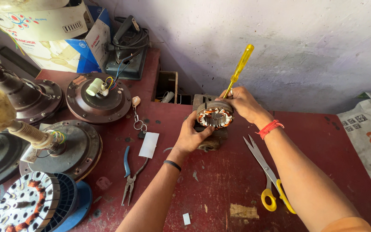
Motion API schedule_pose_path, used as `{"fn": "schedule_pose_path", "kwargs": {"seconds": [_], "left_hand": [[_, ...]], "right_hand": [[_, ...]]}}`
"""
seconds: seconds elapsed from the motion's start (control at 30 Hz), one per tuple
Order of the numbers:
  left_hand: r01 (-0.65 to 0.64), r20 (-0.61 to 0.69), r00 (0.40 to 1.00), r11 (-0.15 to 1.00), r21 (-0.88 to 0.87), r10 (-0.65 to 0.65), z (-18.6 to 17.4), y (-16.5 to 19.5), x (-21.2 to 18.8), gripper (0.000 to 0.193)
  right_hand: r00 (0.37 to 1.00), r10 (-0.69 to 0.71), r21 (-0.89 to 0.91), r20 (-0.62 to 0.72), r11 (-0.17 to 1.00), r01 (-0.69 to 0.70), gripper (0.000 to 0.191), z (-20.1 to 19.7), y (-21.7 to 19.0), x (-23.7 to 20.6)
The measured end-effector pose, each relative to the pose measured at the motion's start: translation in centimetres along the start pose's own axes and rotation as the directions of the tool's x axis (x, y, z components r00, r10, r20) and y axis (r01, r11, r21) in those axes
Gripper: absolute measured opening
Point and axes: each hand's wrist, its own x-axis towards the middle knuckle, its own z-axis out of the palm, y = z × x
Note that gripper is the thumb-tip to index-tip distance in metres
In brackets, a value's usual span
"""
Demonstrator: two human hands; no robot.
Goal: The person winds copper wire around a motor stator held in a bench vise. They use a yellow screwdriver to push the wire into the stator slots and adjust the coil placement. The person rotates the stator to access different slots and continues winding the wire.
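A round motor stator point(214, 116) with copper windings rests tilted on a small wooden block point(211, 141) at the middle of the red table point(323, 141). My left hand point(190, 136) grips the stator's left rim. My right hand point(243, 103) holds a yellow-handled screwdriver point(240, 68), its handle pointing up and its tip hidden behind the stator's top edge.
Yellow-handled scissors point(266, 172) lie to the right, blue-handled pliers point(129, 176) and a white card point(149, 145) with a key ring to the left. Several brown fan motor housings point(97, 101) crowd the left side. Cardboard boxes point(52, 38) stand at the back left, a printed sack point(368, 137) at the right.
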Motion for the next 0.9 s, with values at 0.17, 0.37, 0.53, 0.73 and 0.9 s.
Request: {"fn": "schedule_pose_path", "kwargs": {"seconds": [0.17,0.37,0.53,0.73,0.9], "left_hand": [[-0.019,0.008,1.000,0.999,-0.035,0.019,0.1,0.2,0.0,0.041],[-0.026,0.003,1.000,1.000,-0.015,0.026,0.1,0.1,0.0,0.039],[-0.006,0.006,1.000,1.000,-0.013,0.006,-0.1,0.0,0.0,0.036],[-0.004,0.019,1.000,0.999,-0.035,0.004,-0.1,0.0,0.1,0.036],[0.027,0.027,0.999,0.999,-0.030,-0.026,-0.3,-0.1,0.2,0.037]], "right_hand": [[1.000,0.011,0.043,0.020,0.999,-0.011,0.014,0.0,0.6,0.5],[0.996,0.003,0.151,0.086,0.988,-0.016,0.014,-0.4,1.7,1.2],[0.993,0.043,0.149,0.109,0.987,-0.059,0.019,-0.6,1.8,1.6],[0.981,0.166,0.243,0.101,0.952,-0.186,0.009,0.2,1.3,2.0],[0.960,0.244,0.432,0.135,0.858,-0.278,0.015,0.7,2.8,2.0]]}}
